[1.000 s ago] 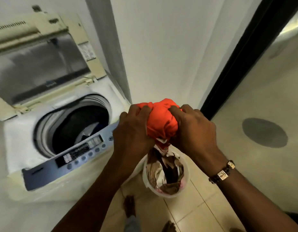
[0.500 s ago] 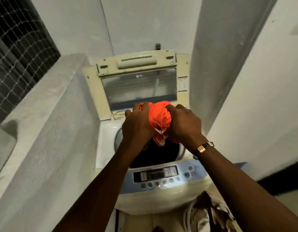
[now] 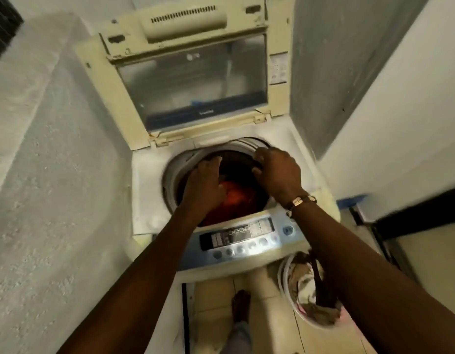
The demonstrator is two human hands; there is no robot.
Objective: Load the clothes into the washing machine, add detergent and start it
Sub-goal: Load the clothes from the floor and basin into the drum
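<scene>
A white top-loading washing machine [image 3: 144, 200] stands with its lid [image 3: 195, 80] raised. An orange garment [image 3: 236, 198] lies inside the dark drum, below both hands. My left hand [image 3: 203, 182] hovers over the drum opening with its fingers spread and nothing in it. My right hand [image 3: 277, 172] is over the drum's right rim, fingers loosely curled and empty, a bracelet on its wrist. The blue control panel [image 3: 247, 238] runs along the machine's front edge.
A white bucket [image 3: 285, 284] holding brown and pale clothes stands on the tiled floor at the machine's front right. A rough concrete ledge [image 3: 42, 175] rises on the left and walls close in on the right. A bare foot [image 3: 240, 305] is on the floor.
Both hands carried the orange garment from above the bucket to the drum, then let it go; it now lies inside. The view turned to face the machine.
</scene>
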